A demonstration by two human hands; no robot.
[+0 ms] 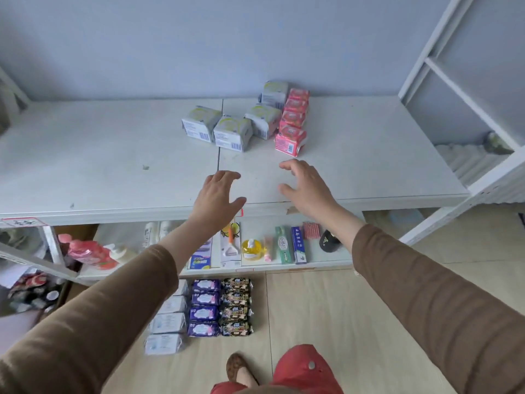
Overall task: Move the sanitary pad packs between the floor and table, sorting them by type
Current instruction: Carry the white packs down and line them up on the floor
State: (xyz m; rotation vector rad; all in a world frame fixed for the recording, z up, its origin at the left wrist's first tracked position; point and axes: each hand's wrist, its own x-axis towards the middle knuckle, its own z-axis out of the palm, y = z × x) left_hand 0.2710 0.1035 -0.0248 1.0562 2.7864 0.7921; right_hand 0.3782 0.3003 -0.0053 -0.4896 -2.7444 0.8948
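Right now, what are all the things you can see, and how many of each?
Grey-white packs: four, table, back middle.
Pink packs: five, in a row on the table, right of the grey-white ones.
Purple packs: four, column on the floor.
Dark patterned packs: four, column on the floor, right of the purple.
Pale packs: at least four, floor, left of the purple, partly hidden by the sleeve.
Toothpaste boxes: two, green and blue, lower shelf.
Yellow bottle: one, lower shelf.
Table: one, white.
Hands: left and right, both open and empty, above the table's front edge.
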